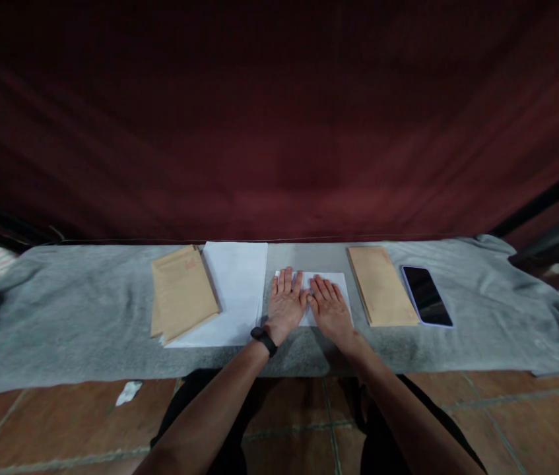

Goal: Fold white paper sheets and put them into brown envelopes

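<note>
My left hand lies flat on the left side of a small white sheet of paper, its fingers stretched out. My right hand rests flat on the same paper, fingers extended, with the thumbs close together. Most of the sheet is hidden under both hands; whether it is folded I cannot tell. Left of it lies a stack of larger white paper, partly covered by several brown envelopes. On the right, nearest my right hand, is another stack of brown envelopes.
A phone with a light purple case lies just right of the right-hand envelopes. Grey cloth covers the narrow bench. Behind it hangs a dark red curtain. A crumpled white tissue is on the tiled floor.
</note>
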A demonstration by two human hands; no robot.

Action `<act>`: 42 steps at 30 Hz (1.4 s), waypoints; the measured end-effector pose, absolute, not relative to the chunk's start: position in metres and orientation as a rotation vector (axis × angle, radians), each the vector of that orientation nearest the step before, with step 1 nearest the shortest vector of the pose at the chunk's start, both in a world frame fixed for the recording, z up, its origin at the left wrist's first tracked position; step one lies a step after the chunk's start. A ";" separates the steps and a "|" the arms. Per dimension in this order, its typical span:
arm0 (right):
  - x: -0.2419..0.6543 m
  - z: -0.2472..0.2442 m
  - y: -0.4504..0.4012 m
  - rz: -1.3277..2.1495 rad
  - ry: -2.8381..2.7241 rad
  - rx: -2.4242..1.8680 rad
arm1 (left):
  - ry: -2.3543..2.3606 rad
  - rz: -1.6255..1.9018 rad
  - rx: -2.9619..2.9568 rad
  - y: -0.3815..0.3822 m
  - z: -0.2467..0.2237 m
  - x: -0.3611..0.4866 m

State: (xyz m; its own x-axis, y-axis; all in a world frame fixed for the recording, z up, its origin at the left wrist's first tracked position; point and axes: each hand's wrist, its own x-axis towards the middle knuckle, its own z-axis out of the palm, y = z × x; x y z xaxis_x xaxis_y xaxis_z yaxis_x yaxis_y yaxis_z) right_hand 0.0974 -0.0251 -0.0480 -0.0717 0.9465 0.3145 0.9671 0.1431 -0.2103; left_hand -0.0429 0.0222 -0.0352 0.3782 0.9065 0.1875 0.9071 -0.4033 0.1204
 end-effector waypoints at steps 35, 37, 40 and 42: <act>0.107 -0.056 -0.035 -0.098 -2.117 -1.763 | -1.517 -0.378 -2.771 0.000 -0.033 -0.047; 0.107 -0.056 -0.035 -0.110 -2.123 -1.755 | -1.547 -0.375 -2.759 0.000 -0.034 -0.047; 0.110 -0.056 -0.036 -0.130 -2.115 -1.779 | -1.570 -0.382 -2.736 0.002 -0.037 -0.046; 0.113 -0.055 -0.037 -0.154 -2.100 -1.806 | -1.591 -0.398 -2.710 0.005 -0.038 -0.047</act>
